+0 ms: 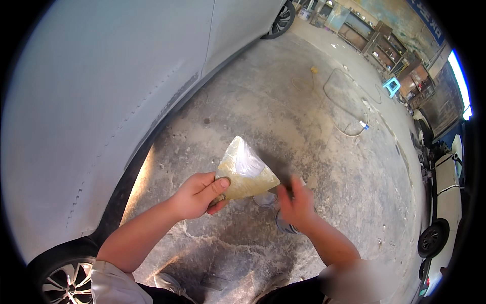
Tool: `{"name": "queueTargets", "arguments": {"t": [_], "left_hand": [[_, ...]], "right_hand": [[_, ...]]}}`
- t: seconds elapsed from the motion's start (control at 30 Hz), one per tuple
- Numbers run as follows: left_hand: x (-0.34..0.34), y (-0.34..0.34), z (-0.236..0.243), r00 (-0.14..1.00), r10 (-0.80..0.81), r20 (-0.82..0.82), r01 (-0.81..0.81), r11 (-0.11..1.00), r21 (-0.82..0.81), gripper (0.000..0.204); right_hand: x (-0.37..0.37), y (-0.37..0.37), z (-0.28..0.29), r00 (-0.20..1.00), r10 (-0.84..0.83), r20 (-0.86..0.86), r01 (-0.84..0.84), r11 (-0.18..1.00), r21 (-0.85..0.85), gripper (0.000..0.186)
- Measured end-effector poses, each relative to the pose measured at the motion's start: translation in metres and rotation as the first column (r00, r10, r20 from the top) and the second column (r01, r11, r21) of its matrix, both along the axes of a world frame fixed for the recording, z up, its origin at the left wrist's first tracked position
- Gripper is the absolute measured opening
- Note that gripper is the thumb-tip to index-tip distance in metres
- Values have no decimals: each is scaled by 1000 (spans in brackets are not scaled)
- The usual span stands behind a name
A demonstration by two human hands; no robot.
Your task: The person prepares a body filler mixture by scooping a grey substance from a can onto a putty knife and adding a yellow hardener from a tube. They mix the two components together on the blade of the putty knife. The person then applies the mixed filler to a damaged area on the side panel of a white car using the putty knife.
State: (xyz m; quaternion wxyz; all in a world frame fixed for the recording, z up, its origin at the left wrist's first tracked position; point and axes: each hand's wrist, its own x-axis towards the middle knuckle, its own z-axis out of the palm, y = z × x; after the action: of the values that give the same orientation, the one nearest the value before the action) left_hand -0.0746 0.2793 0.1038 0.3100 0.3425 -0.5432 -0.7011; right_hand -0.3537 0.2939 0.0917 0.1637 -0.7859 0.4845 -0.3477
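My left hand (195, 196) grips the lower left edge of a yellowish, stained mixing board (245, 188), with the thumb on top. A mound of white, putty-like paste (248, 161) is spread over the middle of the board. In my right hand (299, 206) is a putty knife, its dark blade (273, 164) smeared by motion along the board's right edge. The knife's handle is mostly hidden by my fingers. Beneath my right hand, a can (286, 224) stands on the floor, partly covered by that hand. A round, pale container or lid (265, 199) lies beside it, half hidden under the board.
A grey car body (126, 76) fills the left side, with a wheel (68, 281) low down. A hose (326, 86) loops over the concrete floor. Farther right are a blue stool (391, 87), shelves (357, 30) and a white vehicle (448, 187).
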Motion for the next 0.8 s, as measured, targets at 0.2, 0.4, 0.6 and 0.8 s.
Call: {"name": "queueTargets", "arguments": {"t": [0.2,0.4,0.6,0.8], "left_hand": [[-7,4,-10,994,6,110,-1,999,-44,43],[-10,2,-9,993,17,115,-4,994,-110,40],[-6,0,13,991,101,87,-107,993,58,41],[-5,4,-8,989,-35,144,37,999,-11,42]], "right_hand": [[15,8,12,899,41,437,43,983,-180,27],[0,23,7,991,125,-45,-133,949,-287,34],[4,11,2,996,-9,84,22,987,-156,36],[14,11,23,952,114,283,-35,962,-269,40]]}}
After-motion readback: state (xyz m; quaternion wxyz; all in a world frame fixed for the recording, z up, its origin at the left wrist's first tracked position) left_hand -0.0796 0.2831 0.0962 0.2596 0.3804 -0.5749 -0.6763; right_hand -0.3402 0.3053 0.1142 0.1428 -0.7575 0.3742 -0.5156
